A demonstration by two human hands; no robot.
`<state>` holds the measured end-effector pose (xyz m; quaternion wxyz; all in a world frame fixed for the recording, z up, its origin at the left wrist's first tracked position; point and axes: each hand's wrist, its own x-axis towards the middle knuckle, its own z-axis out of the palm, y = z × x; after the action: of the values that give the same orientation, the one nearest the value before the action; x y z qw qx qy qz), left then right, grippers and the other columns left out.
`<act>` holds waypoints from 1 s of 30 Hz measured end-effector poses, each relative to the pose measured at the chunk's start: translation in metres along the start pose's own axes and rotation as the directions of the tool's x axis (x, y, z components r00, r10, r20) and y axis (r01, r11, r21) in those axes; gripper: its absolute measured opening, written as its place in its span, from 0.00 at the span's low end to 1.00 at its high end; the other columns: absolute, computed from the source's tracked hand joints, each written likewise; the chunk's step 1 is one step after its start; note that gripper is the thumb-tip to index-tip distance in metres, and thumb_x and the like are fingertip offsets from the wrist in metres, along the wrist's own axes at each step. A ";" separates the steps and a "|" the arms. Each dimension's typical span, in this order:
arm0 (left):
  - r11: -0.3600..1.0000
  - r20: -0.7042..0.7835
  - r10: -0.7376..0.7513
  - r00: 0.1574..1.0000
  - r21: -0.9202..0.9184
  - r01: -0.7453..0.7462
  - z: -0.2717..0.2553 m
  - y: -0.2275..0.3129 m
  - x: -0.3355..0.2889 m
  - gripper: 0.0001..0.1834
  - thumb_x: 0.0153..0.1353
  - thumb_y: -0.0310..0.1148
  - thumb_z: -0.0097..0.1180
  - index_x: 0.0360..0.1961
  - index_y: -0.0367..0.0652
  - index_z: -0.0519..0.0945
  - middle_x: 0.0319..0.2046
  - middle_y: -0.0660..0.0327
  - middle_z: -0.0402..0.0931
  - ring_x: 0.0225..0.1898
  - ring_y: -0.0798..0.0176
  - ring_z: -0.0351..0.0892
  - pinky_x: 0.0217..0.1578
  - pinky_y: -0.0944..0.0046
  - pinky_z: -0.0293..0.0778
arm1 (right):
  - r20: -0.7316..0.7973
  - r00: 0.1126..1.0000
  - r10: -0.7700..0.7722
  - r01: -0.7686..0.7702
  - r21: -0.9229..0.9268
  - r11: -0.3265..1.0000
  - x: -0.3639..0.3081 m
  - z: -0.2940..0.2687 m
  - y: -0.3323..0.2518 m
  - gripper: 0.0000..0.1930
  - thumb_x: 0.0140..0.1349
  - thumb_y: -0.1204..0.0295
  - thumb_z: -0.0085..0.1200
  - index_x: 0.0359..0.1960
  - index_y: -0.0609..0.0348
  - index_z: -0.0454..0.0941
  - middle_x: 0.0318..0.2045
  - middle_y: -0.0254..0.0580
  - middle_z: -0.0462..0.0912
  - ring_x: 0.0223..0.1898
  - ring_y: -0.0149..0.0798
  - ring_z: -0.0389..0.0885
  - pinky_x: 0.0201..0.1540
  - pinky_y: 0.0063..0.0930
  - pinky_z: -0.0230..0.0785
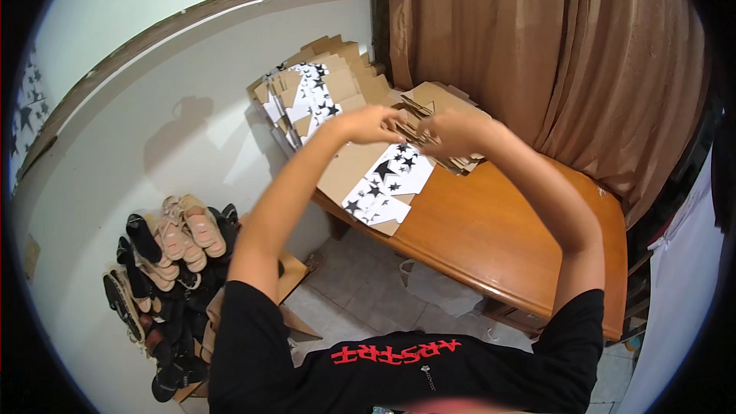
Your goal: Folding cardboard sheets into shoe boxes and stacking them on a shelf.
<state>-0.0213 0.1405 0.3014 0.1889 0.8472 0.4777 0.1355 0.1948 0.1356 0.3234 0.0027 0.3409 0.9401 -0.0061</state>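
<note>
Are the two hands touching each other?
Apart. The head view shows a gap between the left hand and the right hand, with cardboard visible in it.

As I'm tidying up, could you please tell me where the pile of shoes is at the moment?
In the head view, the pile of shoes is at the lower left, between the white wall and the person's left arm.

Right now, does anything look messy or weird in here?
Yes: the beige and black shoes by the wall, at lower left, are heaped at all angles, not lined up. On the table, the star-printed cardboard stack has uneven edges.
</note>
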 end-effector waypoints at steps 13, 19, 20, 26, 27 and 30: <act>0.732 0.109 -0.675 0.730 -0.026 0.680 0.261 -0.236 0.094 0.46 0.44 0.60 0.59 0.59 0.39 0.64 0.57 0.42 0.61 0.59 0.44 0.60 0.58 0.55 0.58 | 0.271 0.963 0.017 -0.227 0.770 0.597 0.041 0.249 0.128 0.23 0.60 0.59 0.51 0.52 0.61 0.69 0.43 0.49 0.77 0.42 0.39 0.77 0.46 0.31 0.69; 0.570 -0.099 -0.822 0.561 -0.099 0.816 0.244 -0.243 0.097 0.40 0.45 0.48 0.64 0.56 0.41 0.63 0.58 0.46 0.52 0.60 0.43 0.52 0.56 0.45 0.55 | 0.326 0.935 0.138 -0.353 0.877 0.325 0.090 0.327 0.107 0.27 0.59 0.57 0.52 0.54 0.64 0.65 0.41 0.47 0.76 0.37 0.35 0.75 0.37 0.28 0.70; 0.573 -0.134 -0.818 0.559 -0.106 0.813 0.246 -0.244 0.096 0.38 0.45 0.46 0.64 0.55 0.40 0.64 0.56 0.44 0.55 0.59 0.42 0.54 0.57 0.45 0.54 | 0.379 0.903 0.201 -0.423 0.864 0.273 0.096 0.339 0.103 0.28 0.59 0.57 0.52 0.54 0.65 0.64 0.41 0.47 0.76 0.36 0.35 0.75 0.35 0.27 0.70; 0.532 -0.161 -0.843 0.513 -0.106 0.840 0.248 -0.281 0.099 0.40 0.45 0.48 0.63 0.55 0.37 0.61 0.53 0.44 0.63 0.59 0.43 0.57 0.58 0.46 0.52 | 0.439 0.727 0.528 -0.513 0.858 -0.008 0.147 0.392 0.080 0.24 0.54 0.60 0.57 0.42 0.72 0.70 0.28 0.48 0.77 0.24 0.33 0.75 0.18 0.27 0.65; 0.541 -0.148 -0.838 0.525 -0.108 0.834 0.248 -0.282 0.100 0.41 0.45 0.48 0.63 0.54 0.35 0.61 0.53 0.43 0.64 0.59 0.42 0.56 0.58 0.46 0.51 | 0.468 0.693 0.549 -0.537 0.843 -0.042 0.153 0.395 0.078 0.22 0.55 0.61 0.57 0.42 0.69 0.71 0.29 0.45 0.77 0.26 0.34 0.75 0.22 0.28 0.67; 0.543 -0.170 -0.835 0.523 -0.104 0.833 0.241 -0.289 0.106 0.41 0.44 0.48 0.63 0.53 0.32 0.62 0.54 0.43 0.63 0.60 0.43 0.55 0.58 0.46 0.51 | 0.503 0.619 0.603 -0.555 0.823 -0.116 0.173 0.408 0.074 0.18 0.55 0.62 0.57 0.38 0.67 0.73 0.28 0.41 0.77 0.28 0.35 0.75 0.26 0.28 0.70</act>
<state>-0.0879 0.3218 -0.0379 0.1860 0.4966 0.8399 0.1153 0.1101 0.2975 -0.0869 -0.2209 0.6382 0.4723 -0.5664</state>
